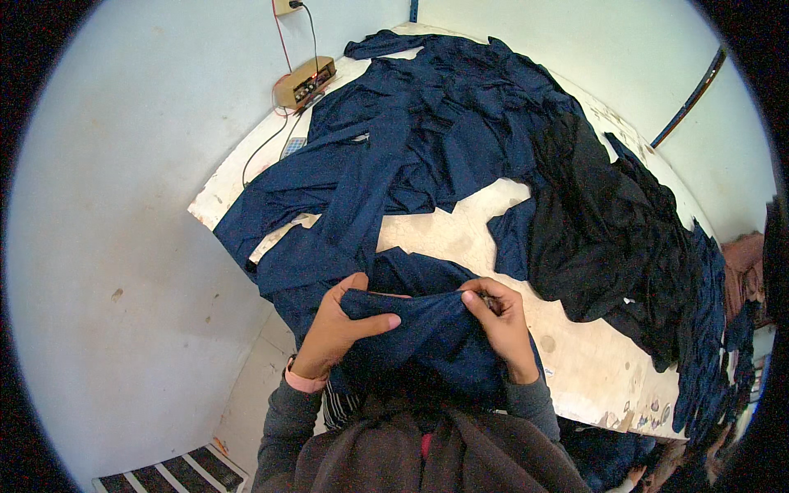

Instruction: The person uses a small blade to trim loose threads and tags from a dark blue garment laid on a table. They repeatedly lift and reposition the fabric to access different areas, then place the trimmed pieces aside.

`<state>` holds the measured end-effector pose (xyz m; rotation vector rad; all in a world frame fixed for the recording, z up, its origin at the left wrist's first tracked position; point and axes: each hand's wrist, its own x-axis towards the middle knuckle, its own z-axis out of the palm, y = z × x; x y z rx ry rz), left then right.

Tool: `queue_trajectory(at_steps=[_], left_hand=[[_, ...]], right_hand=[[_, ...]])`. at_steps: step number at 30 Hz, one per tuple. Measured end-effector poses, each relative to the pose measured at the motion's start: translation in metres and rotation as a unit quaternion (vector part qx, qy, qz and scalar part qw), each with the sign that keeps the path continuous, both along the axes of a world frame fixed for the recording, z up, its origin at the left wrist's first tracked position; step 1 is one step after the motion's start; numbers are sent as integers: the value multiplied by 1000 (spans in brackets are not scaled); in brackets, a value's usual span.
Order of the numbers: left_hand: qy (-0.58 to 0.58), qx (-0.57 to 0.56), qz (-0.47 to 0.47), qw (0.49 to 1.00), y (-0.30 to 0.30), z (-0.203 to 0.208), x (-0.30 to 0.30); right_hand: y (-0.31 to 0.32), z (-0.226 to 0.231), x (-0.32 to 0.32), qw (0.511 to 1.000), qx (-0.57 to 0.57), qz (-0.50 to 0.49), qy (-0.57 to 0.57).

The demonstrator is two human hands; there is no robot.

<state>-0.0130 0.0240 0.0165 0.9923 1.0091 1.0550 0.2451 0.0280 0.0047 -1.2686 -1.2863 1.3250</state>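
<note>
Cloth [427, 341] sits pinched in left grip [335, 329] and right grip [505, 327] (distant pale patch [362, 137] illegible).

Left hand [337, 329] partly hidden behind navy cloth [431, 341].

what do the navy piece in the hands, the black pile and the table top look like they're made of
Navy piece: cloth, fairly matte, as it bends and drapes in soft folds; the fibre is unclear.
Black pile: also cloth, dull and crumpled into loose creases.
Table top: perhaps wooden board, pale and worn, judging by its brownish stains.
</note>
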Motion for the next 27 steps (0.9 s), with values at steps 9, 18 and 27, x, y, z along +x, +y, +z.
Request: queue_trajectory(at_steps=[9, 18, 27], left_hand=[[2, -12, 24, 1000, -15, 25, 11], [14, 13, 32, 999, -20, 28, 18], [5, 13, 21, 1000, -22, 29, 23]], right_hand=[[-19, 31, -29, 907, 355, -26, -225], [-28, 47, -35, 832, 431, -14, -348], [-33, 50, -31, 822, 440, -16, -360]])
